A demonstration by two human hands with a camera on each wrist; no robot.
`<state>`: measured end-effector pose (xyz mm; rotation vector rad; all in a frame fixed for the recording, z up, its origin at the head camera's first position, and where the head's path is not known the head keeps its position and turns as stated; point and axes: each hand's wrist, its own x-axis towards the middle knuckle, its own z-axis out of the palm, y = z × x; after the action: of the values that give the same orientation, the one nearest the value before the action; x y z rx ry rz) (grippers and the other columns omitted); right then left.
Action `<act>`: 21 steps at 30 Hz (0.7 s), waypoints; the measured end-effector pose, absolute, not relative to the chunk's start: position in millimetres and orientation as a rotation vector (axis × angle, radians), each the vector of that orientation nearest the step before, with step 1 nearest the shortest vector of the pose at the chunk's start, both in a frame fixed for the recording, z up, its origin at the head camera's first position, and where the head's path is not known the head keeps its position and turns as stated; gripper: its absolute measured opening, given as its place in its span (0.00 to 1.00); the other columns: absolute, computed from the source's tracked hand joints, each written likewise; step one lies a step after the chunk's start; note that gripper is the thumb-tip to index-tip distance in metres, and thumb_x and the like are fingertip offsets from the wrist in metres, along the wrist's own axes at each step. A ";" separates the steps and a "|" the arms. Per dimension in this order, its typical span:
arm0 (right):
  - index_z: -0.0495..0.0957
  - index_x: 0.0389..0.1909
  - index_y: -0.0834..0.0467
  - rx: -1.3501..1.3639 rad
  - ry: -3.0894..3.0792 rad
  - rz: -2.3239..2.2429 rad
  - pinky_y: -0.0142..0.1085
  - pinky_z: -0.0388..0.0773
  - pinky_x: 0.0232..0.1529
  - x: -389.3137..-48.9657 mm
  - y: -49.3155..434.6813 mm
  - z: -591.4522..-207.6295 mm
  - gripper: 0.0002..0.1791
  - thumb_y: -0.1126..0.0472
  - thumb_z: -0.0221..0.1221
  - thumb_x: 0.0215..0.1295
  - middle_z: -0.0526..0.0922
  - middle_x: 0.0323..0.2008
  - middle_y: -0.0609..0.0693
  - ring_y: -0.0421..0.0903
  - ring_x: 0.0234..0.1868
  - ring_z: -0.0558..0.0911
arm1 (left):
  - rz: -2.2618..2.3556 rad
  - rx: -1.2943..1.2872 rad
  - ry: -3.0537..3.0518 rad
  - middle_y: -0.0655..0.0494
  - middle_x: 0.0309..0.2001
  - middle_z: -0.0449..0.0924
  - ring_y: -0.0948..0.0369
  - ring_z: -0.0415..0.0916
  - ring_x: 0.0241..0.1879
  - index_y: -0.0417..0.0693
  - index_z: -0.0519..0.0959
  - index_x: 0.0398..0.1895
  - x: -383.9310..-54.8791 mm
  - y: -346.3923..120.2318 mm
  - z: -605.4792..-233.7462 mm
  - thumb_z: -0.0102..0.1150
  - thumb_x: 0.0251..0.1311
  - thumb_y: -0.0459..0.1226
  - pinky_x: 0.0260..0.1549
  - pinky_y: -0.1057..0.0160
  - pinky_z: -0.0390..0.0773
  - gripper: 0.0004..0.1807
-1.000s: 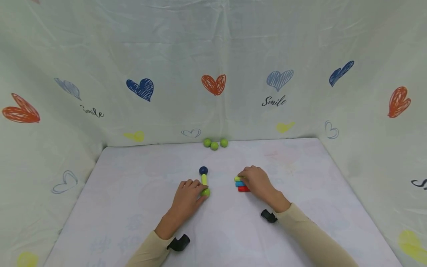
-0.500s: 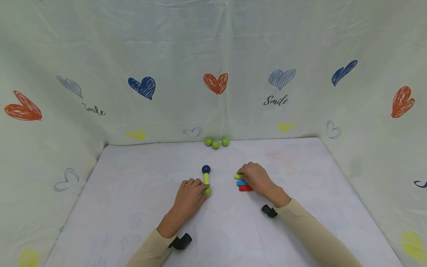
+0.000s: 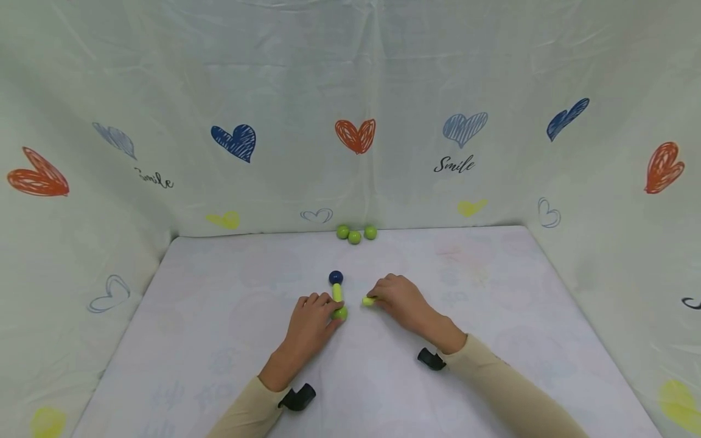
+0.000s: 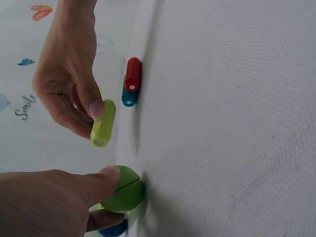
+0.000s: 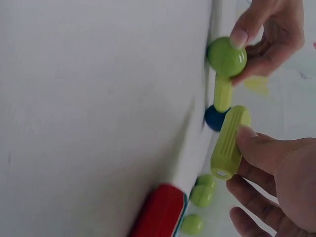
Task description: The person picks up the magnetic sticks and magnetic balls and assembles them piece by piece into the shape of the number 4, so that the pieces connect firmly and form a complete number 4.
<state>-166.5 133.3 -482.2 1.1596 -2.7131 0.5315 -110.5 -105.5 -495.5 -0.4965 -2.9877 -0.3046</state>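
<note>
My left hand (image 3: pixel 309 322) pinches a green ball (image 4: pixel 129 197) between thumb and finger. From that ball a yellow-green rod (image 3: pixel 336 293) runs to a dark blue ball (image 3: pixel 336 277), and this joined piece lies on the table. A second yellow-green rod (image 5: pixel 229 143), ribbed and with a pale dot on its end, is pinched by my right hand (image 3: pixel 402 304). It is held just right of the joined piece, apart from it. In the left wrist view a red rod (image 4: pixel 133 74) and a blue rod (image 4: pixel 129 98) lie side by side; my right hand hides them in the head view.
Three green balls (image 3: pixel 355 237) sit at the table's (image 3: pixel 246 274) far edge, against a white curtain (image 3: pixel 296 73) printed with hearts. The curtain also stands along both sides.
My right hand has lifted the yellow-green rod away from the red and blue rods and brought it left, close to the joined piece. The left hand keeps its grip on the green ball.
</note>
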 end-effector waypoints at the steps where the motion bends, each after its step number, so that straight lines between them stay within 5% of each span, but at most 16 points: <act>1: 0.91 0.44 0.55 1.173 -2.714 0.534 0.42 0.81 0.48 -164.7 130.6 -482.4 0.09 0.66 0.73 0.63 0.89 0.39 0.45 0.47 0.44 0.84 | -0.305 -0.496 -2.986 0.58 0.44 0.83 0.56 0.77 0.47 0.53 0.89 0.54 -110.8 -105.5 -495.7 0.76 0.62 0.45 0.52 0.51 0.76 0.18; 21: 0.91 0.42 0.53 1.218 -2.719 0.553 0.39 0.79 0.47 -154.6 109.5 -492.5 0.09 0.64 0.75 0.61 0.89 0.38 0.43 0.45 0.44 0.83 | -0.355 -0.492 -2.951 0.57 0.44 0.84 0.55 0.78 0.47 0.53 0.89 0.53 -109.0 -106.3 -497.0 0.77 0.61 0.45 0.51 0.51 0.76 0.18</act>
<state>-154.6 109.5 -492.5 1.2183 -2.7189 0.5526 -109.0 -106.3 -497.0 -0.4917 -2.9509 -0.3553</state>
